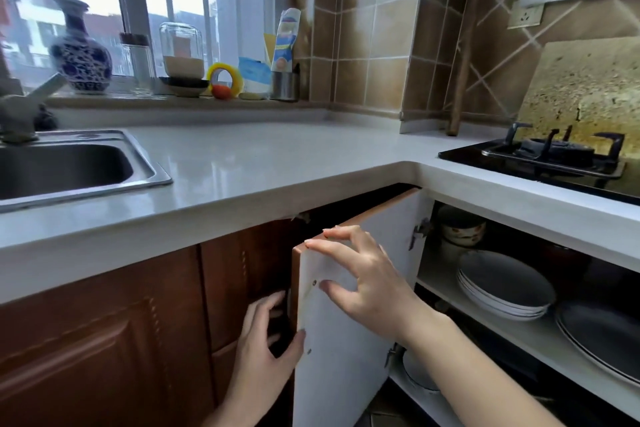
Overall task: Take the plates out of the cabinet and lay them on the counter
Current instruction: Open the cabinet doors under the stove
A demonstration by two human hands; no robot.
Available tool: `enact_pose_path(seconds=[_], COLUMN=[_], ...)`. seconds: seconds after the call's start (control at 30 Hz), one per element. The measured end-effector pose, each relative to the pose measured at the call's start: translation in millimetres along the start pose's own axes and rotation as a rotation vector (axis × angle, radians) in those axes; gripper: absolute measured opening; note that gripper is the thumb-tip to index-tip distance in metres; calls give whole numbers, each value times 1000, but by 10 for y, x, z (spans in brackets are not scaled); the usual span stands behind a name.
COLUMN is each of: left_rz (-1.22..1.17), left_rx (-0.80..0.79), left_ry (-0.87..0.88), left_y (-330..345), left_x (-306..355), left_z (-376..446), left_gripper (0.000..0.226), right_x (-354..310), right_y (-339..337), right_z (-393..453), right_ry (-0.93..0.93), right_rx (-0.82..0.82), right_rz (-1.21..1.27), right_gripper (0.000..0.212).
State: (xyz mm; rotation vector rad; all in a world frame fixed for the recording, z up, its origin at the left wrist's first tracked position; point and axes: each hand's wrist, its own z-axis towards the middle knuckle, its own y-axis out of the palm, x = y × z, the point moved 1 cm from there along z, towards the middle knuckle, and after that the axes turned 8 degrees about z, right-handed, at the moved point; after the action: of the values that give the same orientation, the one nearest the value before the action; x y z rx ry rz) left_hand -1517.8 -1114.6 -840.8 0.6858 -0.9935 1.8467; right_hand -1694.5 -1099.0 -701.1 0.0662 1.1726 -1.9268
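Head view: both hands, the left hand [266, 340] and right hand [360, 274], grip the cabinet door [346, 357], opening it; next, reach for the plates [505, 284] on the shelf.

Steel sink [69, 166] at left, tap [24, 107] behind it. On the windowsill: blue-white vase [81, 52], glass jar [181, 52], yellow tape roll [225, 80], metal cup [284, 85]. Gas hob [554, 152] at right, wall socket [525, 15] above. Bowl [460, 229] on the top shelf.
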Motion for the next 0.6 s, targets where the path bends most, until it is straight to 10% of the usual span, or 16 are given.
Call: enact_pose_path(seconds=[0.23,0.6], left_rz=[65,116], left_rx=[94,218], left_ry=[9,26], left_y=[-57,-68], left_x=[-61,-134], left_z=[173,252], left_gripper=[40,54], right_x=[42,126], right_y=[183,299], right_z=[243,337], right_ry=[1,-11], right_rx=[-20,-7], right_rz=[-71,-78], right_gripper=[59,65])
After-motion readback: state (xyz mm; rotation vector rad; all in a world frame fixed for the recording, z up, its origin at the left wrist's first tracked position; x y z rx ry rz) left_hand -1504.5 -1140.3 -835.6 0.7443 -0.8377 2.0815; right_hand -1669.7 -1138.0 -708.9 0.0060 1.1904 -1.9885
